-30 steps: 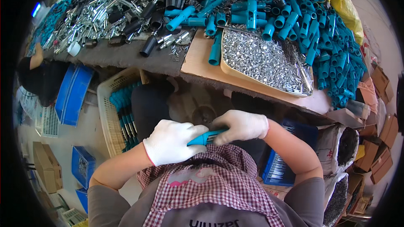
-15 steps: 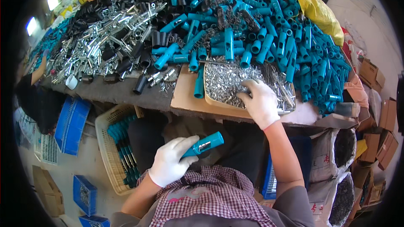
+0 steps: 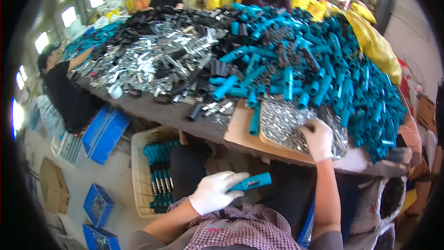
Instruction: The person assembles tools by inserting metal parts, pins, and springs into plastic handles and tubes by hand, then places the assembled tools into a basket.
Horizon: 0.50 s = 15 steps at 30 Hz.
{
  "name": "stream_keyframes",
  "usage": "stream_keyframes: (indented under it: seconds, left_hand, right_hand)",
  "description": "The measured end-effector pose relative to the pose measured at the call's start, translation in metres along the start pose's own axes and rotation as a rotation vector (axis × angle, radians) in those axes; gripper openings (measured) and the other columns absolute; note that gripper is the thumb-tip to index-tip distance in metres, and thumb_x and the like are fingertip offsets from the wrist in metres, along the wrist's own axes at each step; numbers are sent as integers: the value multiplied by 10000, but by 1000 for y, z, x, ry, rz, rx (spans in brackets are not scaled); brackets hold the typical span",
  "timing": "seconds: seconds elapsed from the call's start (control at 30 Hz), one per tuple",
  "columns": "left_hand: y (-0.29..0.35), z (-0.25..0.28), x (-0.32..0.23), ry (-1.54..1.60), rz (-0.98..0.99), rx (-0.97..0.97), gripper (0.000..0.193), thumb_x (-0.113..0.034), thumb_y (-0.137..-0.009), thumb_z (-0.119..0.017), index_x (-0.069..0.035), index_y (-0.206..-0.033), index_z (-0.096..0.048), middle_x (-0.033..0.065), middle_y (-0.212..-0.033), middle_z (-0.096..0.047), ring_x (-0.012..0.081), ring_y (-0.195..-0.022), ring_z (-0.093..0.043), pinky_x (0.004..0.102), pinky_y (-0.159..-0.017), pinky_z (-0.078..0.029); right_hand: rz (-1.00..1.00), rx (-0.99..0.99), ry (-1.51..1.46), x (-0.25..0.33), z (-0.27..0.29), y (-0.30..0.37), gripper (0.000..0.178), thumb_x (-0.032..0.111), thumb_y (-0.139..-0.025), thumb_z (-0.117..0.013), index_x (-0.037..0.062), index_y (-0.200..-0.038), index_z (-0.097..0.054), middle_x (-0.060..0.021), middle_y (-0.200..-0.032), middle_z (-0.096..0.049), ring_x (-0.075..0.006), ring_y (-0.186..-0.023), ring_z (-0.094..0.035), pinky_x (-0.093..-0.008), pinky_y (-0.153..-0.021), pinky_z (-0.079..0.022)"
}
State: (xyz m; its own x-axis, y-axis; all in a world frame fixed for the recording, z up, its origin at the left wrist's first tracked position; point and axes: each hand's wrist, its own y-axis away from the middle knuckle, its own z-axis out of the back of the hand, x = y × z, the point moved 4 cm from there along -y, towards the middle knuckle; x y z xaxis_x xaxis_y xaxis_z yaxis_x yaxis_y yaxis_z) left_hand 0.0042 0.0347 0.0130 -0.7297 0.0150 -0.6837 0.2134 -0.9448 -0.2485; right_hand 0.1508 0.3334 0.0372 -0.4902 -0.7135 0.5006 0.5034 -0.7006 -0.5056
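In my gloved left hand point(image 3: 215, 193), closed and held over my lap, is a teal plastic tube point(image 3: 258, 181) with a slot in its side. The tube points to the right, its other end covered by my fingers. My gloved right hand point(image 3: 320, 141) is over the right part of a shallow tray point(image 3: 282, 144) of small silvery metal parts point(image 3: 284, 120). Thumb and fingertips are pinched together there; whatever they hold is too small to make out.
Teal tubes point(image 3: 370, 111) heap up behind and right of the tray. Silvery metal parts point(image 3: 152, 60) pile at the left. A cream basket point(image 3: 138, 176) of assembled teal pieces stands below the table, near blue crates point(image 3: 106, 127). Several people point(image 3: 69, 88) sit around the table.
The whole view has swung, so the table appears lower and farther right. My right fingertips have closed into a pinch over the tray. The left hand still holds the teal tube.
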Motion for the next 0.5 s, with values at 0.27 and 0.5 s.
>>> stream_keyframes:
  seconds: [0.27, 0.5]
  left_hand:
    - [1, 11, -3, -138, -24, 5, 498, -287, -796, -768, -112, -1251, -665, 83, -1029, -709, 276, -922, -687, 359, -804, -550]
    - [4, 6, -4, -239, -138, 63, 538, -321, -809, -757, -128, -1293, -628, 45, -1002, -701, 231, -859, -676, 355, -750, -547]
  right_hand:
    - [-273, 248, -667, 60, 6, 47, 150, -42, -785, -634, -56, -894, -736, -91, -782, -726, -135, -712, -671, -276, -675, -527]
    - [-317, 493, -763, 87, -19, 97, 143, -12, -878, -609, -47, -962, -720, -121, -827, -734, -179, -745, -720, -290, -709, -563]
